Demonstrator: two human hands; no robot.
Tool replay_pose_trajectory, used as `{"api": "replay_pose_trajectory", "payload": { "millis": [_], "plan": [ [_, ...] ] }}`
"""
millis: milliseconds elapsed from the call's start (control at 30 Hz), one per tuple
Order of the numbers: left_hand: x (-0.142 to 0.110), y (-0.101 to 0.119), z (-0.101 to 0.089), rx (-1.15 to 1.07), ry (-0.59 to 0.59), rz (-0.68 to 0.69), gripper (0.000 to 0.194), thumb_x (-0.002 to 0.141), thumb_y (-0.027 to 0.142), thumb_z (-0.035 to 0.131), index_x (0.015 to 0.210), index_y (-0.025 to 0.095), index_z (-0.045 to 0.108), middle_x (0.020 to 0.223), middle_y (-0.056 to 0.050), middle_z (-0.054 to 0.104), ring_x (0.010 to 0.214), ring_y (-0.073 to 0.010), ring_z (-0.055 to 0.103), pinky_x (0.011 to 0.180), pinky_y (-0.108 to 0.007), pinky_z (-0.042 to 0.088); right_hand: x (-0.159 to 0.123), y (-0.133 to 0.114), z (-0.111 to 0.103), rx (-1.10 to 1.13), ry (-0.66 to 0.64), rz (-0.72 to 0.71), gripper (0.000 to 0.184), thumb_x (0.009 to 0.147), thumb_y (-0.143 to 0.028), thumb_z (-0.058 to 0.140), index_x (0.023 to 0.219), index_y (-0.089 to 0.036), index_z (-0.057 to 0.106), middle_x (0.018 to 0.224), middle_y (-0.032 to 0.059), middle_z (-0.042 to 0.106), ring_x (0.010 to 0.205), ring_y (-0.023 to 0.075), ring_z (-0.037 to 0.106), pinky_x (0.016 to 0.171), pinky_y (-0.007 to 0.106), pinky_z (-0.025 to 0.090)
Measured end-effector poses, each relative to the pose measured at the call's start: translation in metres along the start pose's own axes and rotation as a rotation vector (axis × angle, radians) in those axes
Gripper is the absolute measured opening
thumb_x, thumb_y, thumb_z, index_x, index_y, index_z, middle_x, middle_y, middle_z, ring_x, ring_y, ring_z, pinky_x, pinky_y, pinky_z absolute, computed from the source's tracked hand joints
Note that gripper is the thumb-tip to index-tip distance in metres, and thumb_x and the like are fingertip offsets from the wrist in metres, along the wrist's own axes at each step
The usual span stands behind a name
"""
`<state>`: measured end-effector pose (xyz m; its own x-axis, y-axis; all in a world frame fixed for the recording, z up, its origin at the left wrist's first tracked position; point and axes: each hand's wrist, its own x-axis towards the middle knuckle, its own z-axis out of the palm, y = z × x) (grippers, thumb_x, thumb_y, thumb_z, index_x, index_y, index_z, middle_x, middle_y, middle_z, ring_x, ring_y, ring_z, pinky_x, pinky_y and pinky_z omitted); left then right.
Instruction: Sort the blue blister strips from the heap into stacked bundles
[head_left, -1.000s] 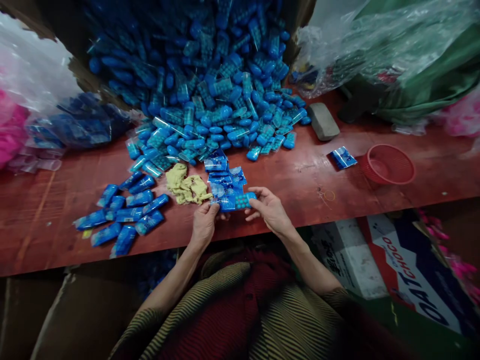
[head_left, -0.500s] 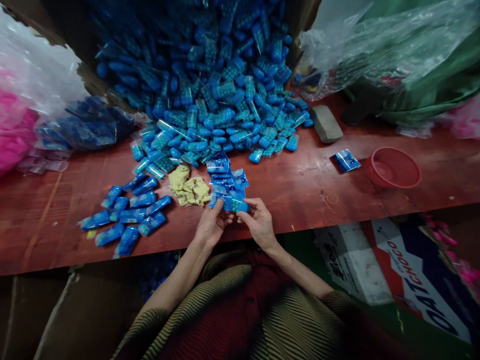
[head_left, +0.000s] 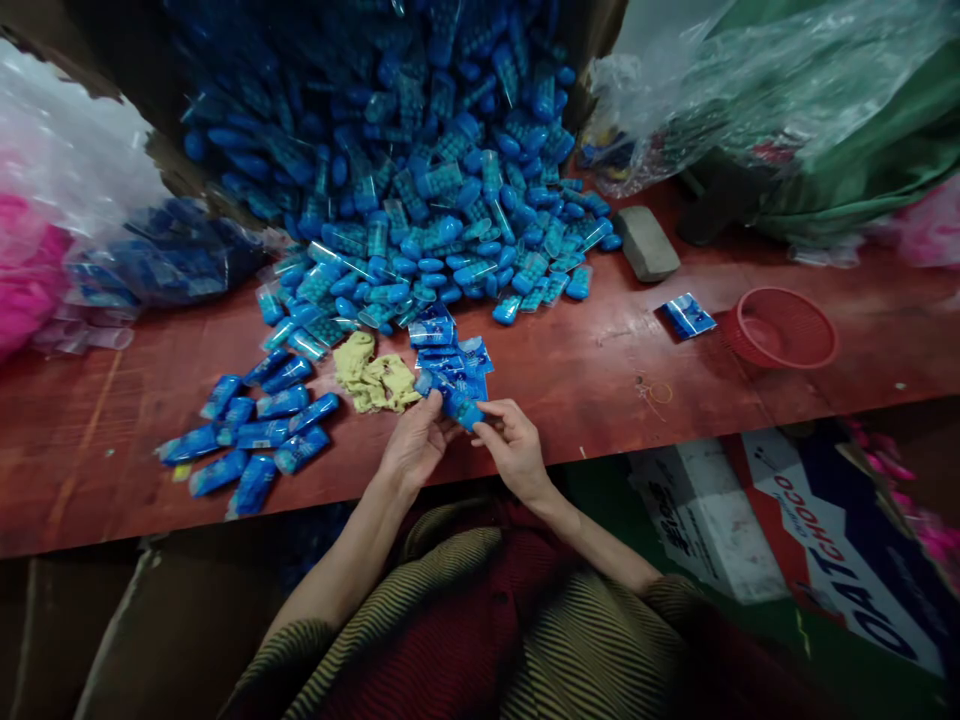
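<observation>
Between my hands is a small clear container of blue beads (head_left: 466, 412), tilted, with a blue printed sleeve (head_left: 448, 397) at or around its left part; how far the sleeve covers it I cannot tell. My left hand (head_left: 415, 445) pinches the left side, thumb on top. The thumb and fingers of my right hand (head_left: 516, 447) close on the container's right end. Just beyond lies a stack of flat blue printed sleeves (head_left: 439, 332). To the left is a crumpled yellow cloth (head_left: 371, 375). Farther left lie several sleeved containers (head_left: 262, 433).
A large heap of bead-filled containers (head_left: 450, 230) spills from a cardboard box onto the red table (head_left: 570, 380). At right are a grey block (head_left: 646, 243), a flat blue packet (head_left: 686, 316) and a red basket (head_left: 784, 330). Plastic bags (head_left: 172, 255) flank the heap.
The container in my hands has gone from nearly level to tilted, its right end lower. My left thumb has shifted slightly left. The whole view has moved a little.
</observation>
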<state>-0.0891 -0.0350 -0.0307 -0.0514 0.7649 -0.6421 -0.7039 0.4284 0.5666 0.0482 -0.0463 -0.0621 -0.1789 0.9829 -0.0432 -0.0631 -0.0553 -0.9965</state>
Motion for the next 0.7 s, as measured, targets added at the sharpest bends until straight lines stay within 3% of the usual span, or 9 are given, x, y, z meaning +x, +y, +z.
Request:
{"api": "replay_pose_trajectory", "payload": {
  "millis": [67,133,300,400,567,700],
  "plan": [
    [0.0,0.002,0.0,0.034,-0.012,0.039,0.014,0.077,0.026,0.068,0.079,0.013,0.063,0.069,-0.003,0.069,0.065,-0.0131,0.065,0.066,-0.024,0.053,-0.003,-0.004,-0.001,-0.124,-0.001,-0.124,0.02,0.083,-0.03,0.059,0.101,-0.027,0.066,0.102,0.0041,0.058,0.09,0.0171,0.06,0.08,0.034,0.056],
    [0.001,0.003,-0.002,0.053,-0.052,0.034,0.014,0.075,0.024,0.07,0.078,0.012,0.064,0.069,-0.003,0.069,0.065,-0.0125,0.065,0.065,-0.022,0.053,-0.003,-0.008,-0.002,-0.173,-0.036,-0.162,0.02,0.083,-0.028,0.059,0.101,-0.028,0.067,0.102,0.0046,0.06,0.094,0.0188,0.059,0.087,0.037,0.052],
    [0.006,0.003,-0.011,0.024,-0.186,-0.064,0.018,0.07,0.024,0.073,0.083,0.014,0.065,0.071,-0.002,0.07,0.07,-0.0162,0.067,0.069,-0.027,0.054,0.005,-0.011,-0.005,0.009,-0.176,-0.018,0.046,0.077,-0.029,0.068,0.12,-0.032,0.055,0.096,0.0005,0.059,0.091,0.0171,0.058,0.088,0.035,0.05],
    [0.008,0.004,-0.015,0.042,-0.265,-0.069,0.028,0.067,0.025,0.075,0.09,0.015,0.065,0.073,-0.004,0.07,0.086,-0.024,0.068,0.079,-0.035,0.054,0.009,-0.008,-0.008,0.043,-0.211,-0.041,0.061,0.074,-0.029,0.07,0.13,-0.034,0.046,0.091,-0.001,0.054,0.097,0.0172,0.055,0.095,0.036,0.045],
    [0.006,0.005,-0.017,0.084,-0.335,-0.095,0.027,0.06,0.022,0.078,0.082,0.015,0.065,0.079,-0.008,0.072,0.097,-0.0302,0.066,0.083,-0.04,0.052,0.015,-0.013,-0.019,-0.071,-0.224,-0.101,0.077,0.07,-0.028,0.076,0.137,-0.039,0.039,0.113,0.0017,0.049,0.106,0.018,0.052,0.102,0.039,0.039],
    [0.003,0.002,-0.016,0.118,-0.397,-0.162,0.03,0.056,0.025,0.079,0.079,0.015,0.064,0.078,-0.01,0.072,0.092,-0.0325,0.067,0.078,-0.041,0.054,0.02,-0.018,-0.022,0.002,-0.426,-0.025,0.08,0.069,-0.03,0.076,0.139,-0.038,0.037,0.139,0.0026,0.041,0.127,0.023,0.043,0.106,0.041,0.036]
  ]
}}
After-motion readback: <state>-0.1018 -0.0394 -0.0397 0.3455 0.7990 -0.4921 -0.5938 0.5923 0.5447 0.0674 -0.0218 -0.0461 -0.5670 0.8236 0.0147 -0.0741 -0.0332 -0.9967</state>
